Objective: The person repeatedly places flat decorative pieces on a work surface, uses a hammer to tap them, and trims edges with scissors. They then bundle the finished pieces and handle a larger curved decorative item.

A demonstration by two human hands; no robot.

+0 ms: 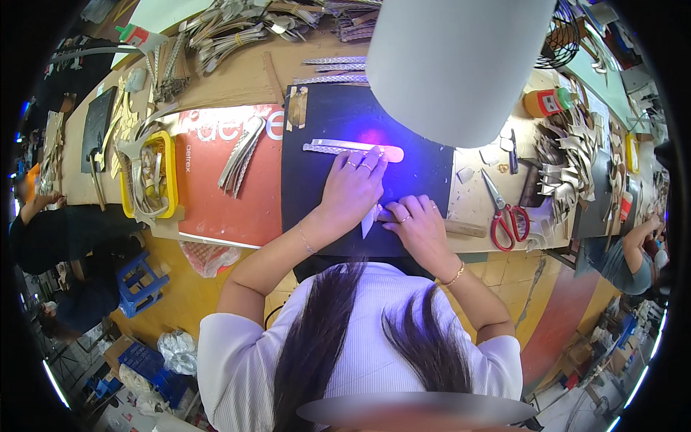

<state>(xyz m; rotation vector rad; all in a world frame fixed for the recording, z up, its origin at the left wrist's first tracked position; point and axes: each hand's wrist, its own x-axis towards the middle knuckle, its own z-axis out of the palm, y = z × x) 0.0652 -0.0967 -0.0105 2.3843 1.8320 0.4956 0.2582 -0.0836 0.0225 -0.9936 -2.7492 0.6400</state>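
On the black mat, a pale, flat strap end lies under a purple-blue light, with a silvery braided strap beside it. My left hand rests on these straps, fingers stretched out and fingertips touching the pale end. Nearer to me, my right hand is closed with curled fingers; what they hold is hidden. A wooden handle sticks out to the right from beneath that hand. By its fingertips is a small white pointed piece.
A large white lamp housing hangs over the mat. Red-handled scissors lie right, near a pile of metallic straps. Left are a red board with a strap bundle and a yellow basket. Other people work at both sides.
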